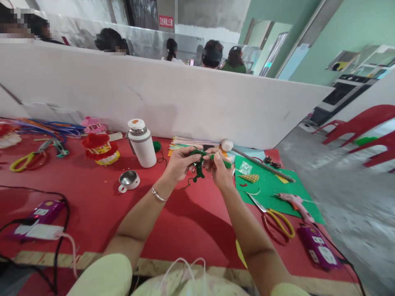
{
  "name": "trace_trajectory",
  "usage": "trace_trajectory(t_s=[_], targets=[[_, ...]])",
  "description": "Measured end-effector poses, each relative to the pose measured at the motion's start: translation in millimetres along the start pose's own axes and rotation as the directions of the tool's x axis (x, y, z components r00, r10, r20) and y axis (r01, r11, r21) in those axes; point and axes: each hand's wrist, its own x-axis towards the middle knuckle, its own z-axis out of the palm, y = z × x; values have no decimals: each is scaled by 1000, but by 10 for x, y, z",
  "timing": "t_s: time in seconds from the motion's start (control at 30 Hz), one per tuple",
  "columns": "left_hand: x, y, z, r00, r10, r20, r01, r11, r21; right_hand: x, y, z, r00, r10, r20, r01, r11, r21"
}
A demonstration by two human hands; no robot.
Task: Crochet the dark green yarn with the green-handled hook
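Above the red table my left hand [182, 163] pinches a small strip of dark green crochet work [200, 169], which hangs down between my hands. A crochet hook [226, 163] with a green handle is in my right hand [218, 166], its tip at the yarn and hidden by the fingers. Both hands are closed and nearly touching. A loose yarn end trails below the strip. Behind my left wrist, a ball of dark green yarn [157, 146] sits beside the white thermos [142, 144].
A metal cup [128, 180] stands left of my hands. On the right are a green mat [265, 192], scissors [274, 220], a pink glue gun [298, 203] and a purple power box [319, 246]. Red craft pieces [99, 148] lie left. A white partition [197, 102] rises behind, people beyond it.
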Motion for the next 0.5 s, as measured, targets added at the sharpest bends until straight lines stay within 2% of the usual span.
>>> trace_trajectory(t_s=[0.27,0.37,0.5], targets=[[21,-38,8,999,6,-39,-5,1000,16,28,-61,-24,999,42,6,-42,999,-5],[9,-13,23,999,28,-35,-28,999,17,139,-204,-76,994,38,99,-35,999,-35],[11,4,22,998,54,-33,-53,998,27,315,-378,-134,964,53,260,-24,993,-115]])
